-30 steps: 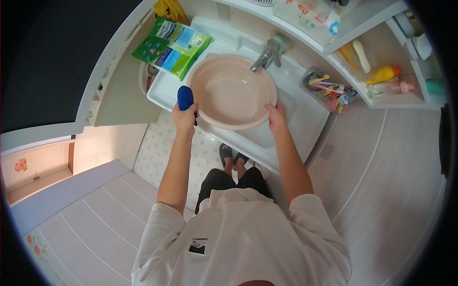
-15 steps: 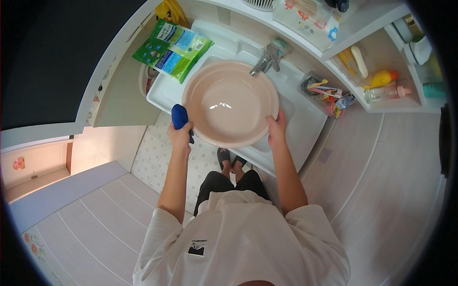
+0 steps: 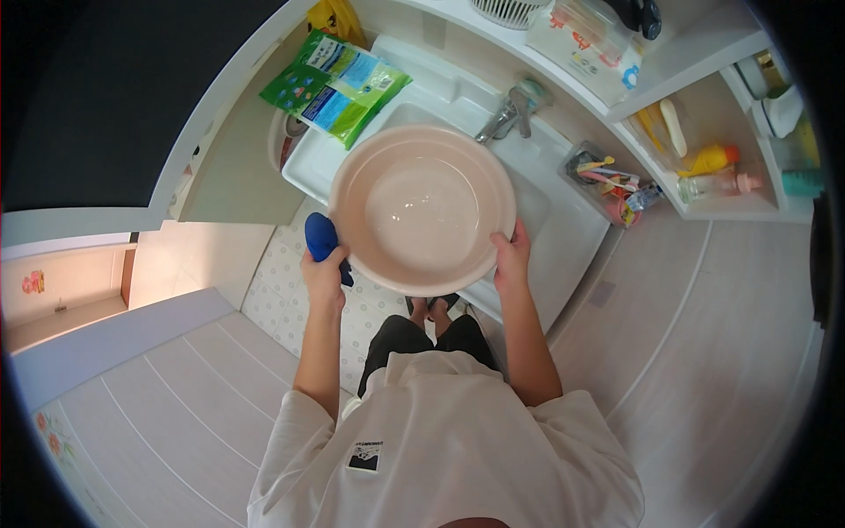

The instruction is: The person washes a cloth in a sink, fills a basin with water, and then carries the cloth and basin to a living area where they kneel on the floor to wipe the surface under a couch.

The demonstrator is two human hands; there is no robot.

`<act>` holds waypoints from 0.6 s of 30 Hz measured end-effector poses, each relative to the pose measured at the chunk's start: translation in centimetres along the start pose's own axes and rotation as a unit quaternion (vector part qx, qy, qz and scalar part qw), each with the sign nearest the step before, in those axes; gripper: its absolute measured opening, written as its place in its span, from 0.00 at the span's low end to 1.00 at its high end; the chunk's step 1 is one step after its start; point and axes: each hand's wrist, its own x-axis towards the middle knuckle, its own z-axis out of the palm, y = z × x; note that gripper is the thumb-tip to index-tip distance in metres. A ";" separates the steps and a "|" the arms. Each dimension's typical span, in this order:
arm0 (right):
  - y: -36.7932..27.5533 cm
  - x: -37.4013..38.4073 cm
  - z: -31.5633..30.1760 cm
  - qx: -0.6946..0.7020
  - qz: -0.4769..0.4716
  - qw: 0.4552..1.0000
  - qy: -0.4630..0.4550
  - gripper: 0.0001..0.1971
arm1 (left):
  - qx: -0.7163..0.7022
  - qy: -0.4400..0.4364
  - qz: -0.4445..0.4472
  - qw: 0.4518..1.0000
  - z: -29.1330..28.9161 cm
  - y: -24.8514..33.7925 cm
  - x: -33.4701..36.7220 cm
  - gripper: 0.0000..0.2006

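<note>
Evidently, both hands have the basin between them: the left hand (image 3: 322, 271) is at its eight o'clock, the right hand (image 3: 512, 257) at its four, about equally near. The left fingers close around a dark blue bundle (image 3: 321, 231), the thumb against the rim; the bundle's long axis runs from eleven to five o'clock. The right fingers pinch the rim, thumb on top, the rest partly hidden below. From the left fingers the pink basin (image 3: 453, 220) lies toward two o'clock, from the right toward ten. It is round, with no long axis, and overhangs the sink's near edge; whether it touches the white sink (image 3: 568, 216) is unclear. Glints show inside, but I cannot tell how much water, if any, it holds. Beyond its rim, a tap (image 3: 502, 121) stands near one o'clock, a green packet (image 3: 339, 92) at eleven, and a clear container (image 3: 579, 183) of toothbrushes (image 3: 607, 176) between two and three. Further that way, a shelf (image 3: 748, 206) bears a clear bottle (image 3: 704, 187).
</note>
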 end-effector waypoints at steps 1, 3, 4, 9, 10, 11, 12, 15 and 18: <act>-0.4 -0.5 0.5 0.000 0.012 1.000 0.000 0.27 | -0.001 0.003 0.000 1.000 -0.6 -0.1 -0.3 0.10; -0.8 -1.2 1.1 -0.008 0.014 1.000 -0.001 0.27 | -0.035 -0.004 0.023 0.999 -1.6 -0.2 -0.8 0.13; -1.0 -1.5 1.3 -0.014 0.016 1.000 0.002 0.27 | -0.037 -0.002 0.023 0.999 -1.9 -0.1 -1.1 0.13; -1.9 -2.6 2.4 -0.013 0.008 0.999 -0.032 0.27 | -0.070 0.013 0.026 0.997 -4.0 0.8 -2.9 0.20; -1.9 -2.9 2.6 -0.010 0.003 0.999 -0.041 0.27 | -0.072 0.017 0.026 0.997 -4.4 0.9 -3.3 0.20; -1.9 -3.1 2.8 -0.012 0.004 0.999 -0.045 0.27 | -0.075 0.021 0.025 0.997 -4.8 0.9 -3.6 0.20; -1.8 -3.4 3.1 -0.012 -0.002 0.999 -0.048 0.28 | -0.078 0.027 0.025 0.996 -5.4 0.9 -3.9 0.20; -2.2 -4.4 4.3 -0.022 0.002 0.998 -0.065 0.28 | -0.079 0.043 0.031 0.995 -7.1 0.5 -4.7 0.22; -2.2 -5.5 5.4 -0.043 0.003 0.995 -0.086 0.29 | -0.080 0.067 0.034 0.994 -8.8 -0.1 -5.7 0.23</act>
